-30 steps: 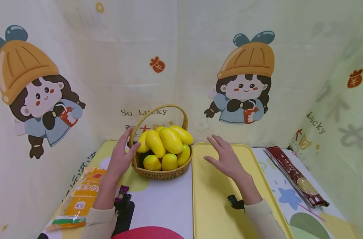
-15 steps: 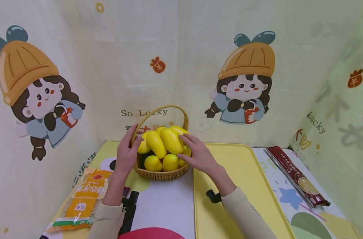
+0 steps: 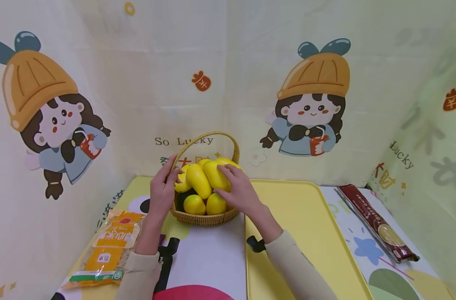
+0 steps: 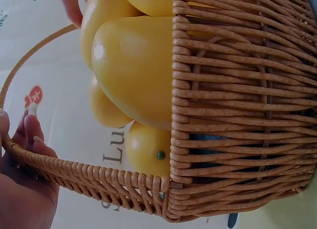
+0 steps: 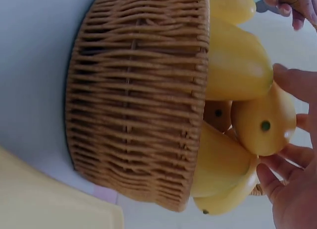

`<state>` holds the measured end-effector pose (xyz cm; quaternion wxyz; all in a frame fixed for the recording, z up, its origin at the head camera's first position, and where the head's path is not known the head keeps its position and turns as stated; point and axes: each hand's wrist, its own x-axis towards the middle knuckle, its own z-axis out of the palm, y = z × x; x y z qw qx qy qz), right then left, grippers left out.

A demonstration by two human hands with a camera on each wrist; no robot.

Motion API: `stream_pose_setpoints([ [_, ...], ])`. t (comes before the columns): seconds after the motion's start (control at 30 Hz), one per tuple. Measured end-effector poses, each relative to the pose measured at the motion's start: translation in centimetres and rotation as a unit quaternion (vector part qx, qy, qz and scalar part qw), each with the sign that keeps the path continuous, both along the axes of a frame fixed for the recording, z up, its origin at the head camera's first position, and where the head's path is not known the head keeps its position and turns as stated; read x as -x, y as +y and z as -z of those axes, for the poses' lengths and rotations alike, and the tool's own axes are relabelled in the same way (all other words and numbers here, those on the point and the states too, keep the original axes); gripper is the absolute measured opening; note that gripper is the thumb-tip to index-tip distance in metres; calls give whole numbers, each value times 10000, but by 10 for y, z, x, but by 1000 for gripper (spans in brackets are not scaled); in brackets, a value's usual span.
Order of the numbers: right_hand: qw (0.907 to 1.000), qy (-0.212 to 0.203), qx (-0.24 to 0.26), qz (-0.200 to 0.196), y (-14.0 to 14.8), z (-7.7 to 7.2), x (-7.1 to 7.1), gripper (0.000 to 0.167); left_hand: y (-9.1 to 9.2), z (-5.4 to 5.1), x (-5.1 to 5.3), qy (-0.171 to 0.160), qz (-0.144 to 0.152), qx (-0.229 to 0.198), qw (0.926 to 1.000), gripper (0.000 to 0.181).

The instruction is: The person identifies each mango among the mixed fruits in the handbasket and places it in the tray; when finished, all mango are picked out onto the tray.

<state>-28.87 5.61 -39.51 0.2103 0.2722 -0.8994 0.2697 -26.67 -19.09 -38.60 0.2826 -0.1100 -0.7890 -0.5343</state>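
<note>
The round brown woven wicker basket (image 3: 207, 220), heaped with smooth yellow mangoes (image 3: 198, 181), stands at the back of the white counter (image 3: 213, 254) with its colourful print. The pale cloth backdrop with cartoon figures (image 3: 138, 62) rises close behind it. The tall arched wicker handle (image 4: 99, 178) crosses over the fruit, and the left hand (image 3: 162, 187) has its grip curled around it. The right hand (image 3: 240, 187) touches an upper mango (image 3: 214, 177), thumb and fingers spread about it; whether that grip is clenched, I cannot tell.

Left of the left forearm lies an orange and clear plastic food bag (image 3: 105, 250). The flat pale-yellow rectangular tray (image 3: 314, 233) begins just beside the basket's right side, its low rim running towards the near edge; the widest room spreads there. Beyond it lies a long maroon packet (image 3: 377, 225).
</note>
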Motion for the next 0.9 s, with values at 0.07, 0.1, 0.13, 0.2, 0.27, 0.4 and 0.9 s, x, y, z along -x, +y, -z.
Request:
stream_pose_setpoints([
  [0.07,10000,69,30,63,-3,1,1,70,0,1,0,-97,-18,-95,9999,42],
  [0.1,9999,97,16,100,-4,1,1,70,-1,1,-1,-162,-19,-155,9997,42],
  [0.13,9998,135,-17,152,-6,2,2,71,-1,0,-1,-235,-23,-209,9995,42],
  [0.2,9994,183,-101,277,-8,2,2,72,-2,0,-3,-403,-23,-268,9988,42],
  [0.27,9988,199,-196,401,-11,2,2,73,-3,-1,-4,-554,17,-311,9980,44],
  [0.4,9978,155,-296,577,-15,-1,0,72,-6,-4,-7,-731,62,-317,9968,51],
  [0.9,9974,50,173,703,-6,-14,-6,71,-3,-16,-14,-835,209,-572,9946,46],
])
